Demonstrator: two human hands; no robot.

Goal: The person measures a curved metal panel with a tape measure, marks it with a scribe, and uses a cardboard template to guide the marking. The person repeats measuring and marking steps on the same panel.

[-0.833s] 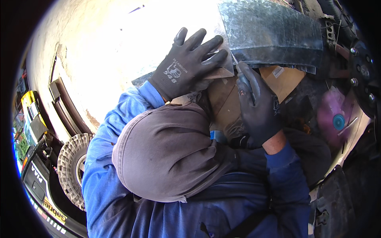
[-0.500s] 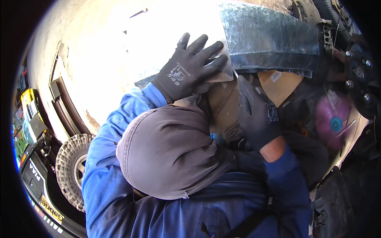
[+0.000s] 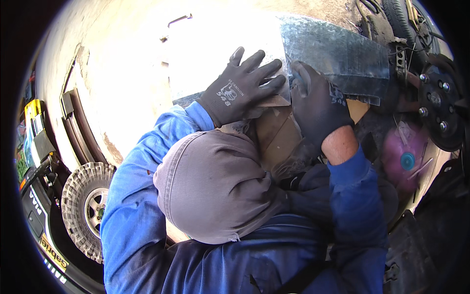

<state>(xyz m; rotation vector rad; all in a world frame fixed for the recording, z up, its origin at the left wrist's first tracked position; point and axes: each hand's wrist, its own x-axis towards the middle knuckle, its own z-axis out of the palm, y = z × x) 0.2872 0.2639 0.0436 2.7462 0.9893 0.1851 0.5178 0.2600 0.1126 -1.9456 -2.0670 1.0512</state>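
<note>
My left hand, in a dark glove, lies with fingers spread on a bright flat plate. Glare washes out most of this plate; its near right corner shows below my fingers. The plate lies over a bluish galvanised metal sheet, which has a fold along its near side. At the plate's right edge is my gloved right hand, fingers bent together around a thin metal tool. The fingers mostly hide that tool now; its slim tip shows in the earlier picture.
Brown cardboard and crumpled clear plastic lie below the sheet. A black wheel hub with studs stands at the right, near a pink item with a turquoise cap. At the left are a knobbly tyre and a dark vehicle part.
My right hand has moved away from me along the plate's right edge, onto the sheet. My left hand stays spread on the plate. The whole view has shifted slightly.
</note>
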